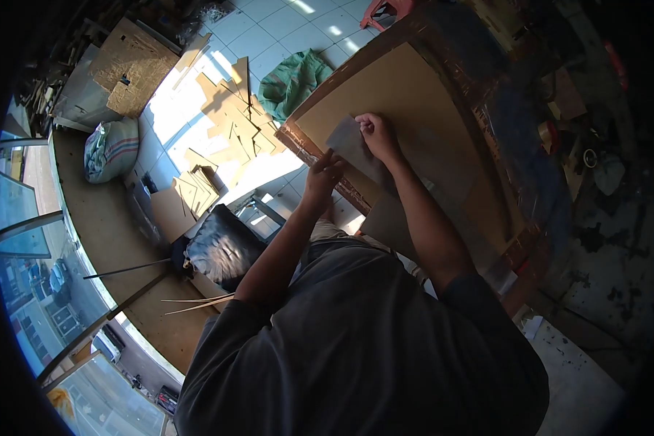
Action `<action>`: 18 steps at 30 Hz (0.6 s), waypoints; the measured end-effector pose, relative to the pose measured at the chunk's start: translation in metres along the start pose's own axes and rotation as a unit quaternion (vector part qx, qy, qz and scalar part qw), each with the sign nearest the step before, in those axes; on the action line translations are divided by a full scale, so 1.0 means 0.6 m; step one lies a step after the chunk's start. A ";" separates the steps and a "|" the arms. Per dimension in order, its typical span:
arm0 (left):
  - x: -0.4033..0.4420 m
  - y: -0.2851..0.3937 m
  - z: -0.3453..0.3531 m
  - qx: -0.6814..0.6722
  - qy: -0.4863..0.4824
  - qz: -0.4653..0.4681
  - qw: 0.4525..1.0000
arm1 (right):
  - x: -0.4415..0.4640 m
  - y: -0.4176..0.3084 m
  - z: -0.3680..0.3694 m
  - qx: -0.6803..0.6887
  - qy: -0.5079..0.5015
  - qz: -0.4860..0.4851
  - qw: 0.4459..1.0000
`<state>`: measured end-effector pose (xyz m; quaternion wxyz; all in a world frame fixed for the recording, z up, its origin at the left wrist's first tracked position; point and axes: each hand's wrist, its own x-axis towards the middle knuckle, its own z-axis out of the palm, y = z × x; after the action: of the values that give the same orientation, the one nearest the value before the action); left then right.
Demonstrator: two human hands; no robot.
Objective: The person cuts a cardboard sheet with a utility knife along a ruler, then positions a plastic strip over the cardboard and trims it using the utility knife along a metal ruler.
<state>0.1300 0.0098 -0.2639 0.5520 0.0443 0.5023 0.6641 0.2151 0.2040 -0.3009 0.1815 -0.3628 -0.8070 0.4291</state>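
Note:
My right hand (376,136) is closed in a pinch at the upper corner of a thin grey, see-through sheet (346,140). My left hand (325,174) has its fingers bent at the sheet's near-left edge and appears to grip it there. Both hands are over the front left part of a large brown board (400,83), which lies on a worn reddish-brown table (292,136). Part of the sheet is hidden behind my right hand and forearm.
Cut pieces of brown board (229,120) lie scattered on the tiled floor beyond the table. A green sack (294,80) stands against the table's far left side. To the left are a stuffed white sack (112,149), a black bag (225,247) and a long bench (98,211).

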 end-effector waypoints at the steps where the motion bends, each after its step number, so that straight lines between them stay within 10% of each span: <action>1: 0.001 0.001 -0.003 -0.004 -0.002 -0.001 1.000 | 0.001 0.007 0.002 0.034 -0.004 0.012 0.999; 7: 0.019 -0.008 -0.040 -0.038 -0.003 -0.055 0.998 | 0.003 0.026 0.007 0.105 0.026 -0.019 0.994; 10: 0.030 -0.023 -0.056 0.081 -0.094 0.107 0.986 | 0.003 0.025 0.001 0.114 0.015 -0.023 0.993; 12: 0.017 0.019 -0.025 -0.088 -0.001 -0.074 0.993 | 0.004 0.023 -0.003 0.119 0.006 -0.021 0.993; 18: 0.045 -0.027 -0.026 -0.028 0.011 -0.008 1.000 | 0.008 0.023 -0.011 0.174 -0.033 0.044 0.983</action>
<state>0.1210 0.0196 -0.2964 0.5524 0.0175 0.4899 0.6742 0.2218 0.2162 -0.3087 0.1959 -0.3469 -0.7088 0.5820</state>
